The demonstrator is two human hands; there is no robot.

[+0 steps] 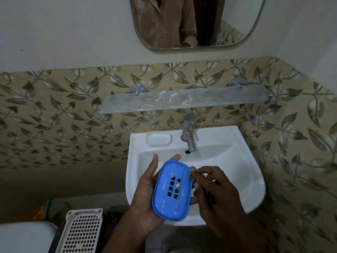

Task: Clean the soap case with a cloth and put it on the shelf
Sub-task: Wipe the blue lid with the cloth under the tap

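So the blue oval plastic soap case [172, 190], the one with square drain holes in the middle and some whitish soap residue streaked on it, is lying in the open palm of the left hand [145, 201] right over the front half of the white ceramic wall basin [237, 161], fingers [155, 161] cupped under and around it. The right hand [215, 194] is at the case's right edge with its fingers curled in, pinching something small and dark that I honestly can't make out. The frosted glass wall shelf [182, 101] sits well above the steel tap [189, 134], against the leaf-patterned tiles [54, 115].
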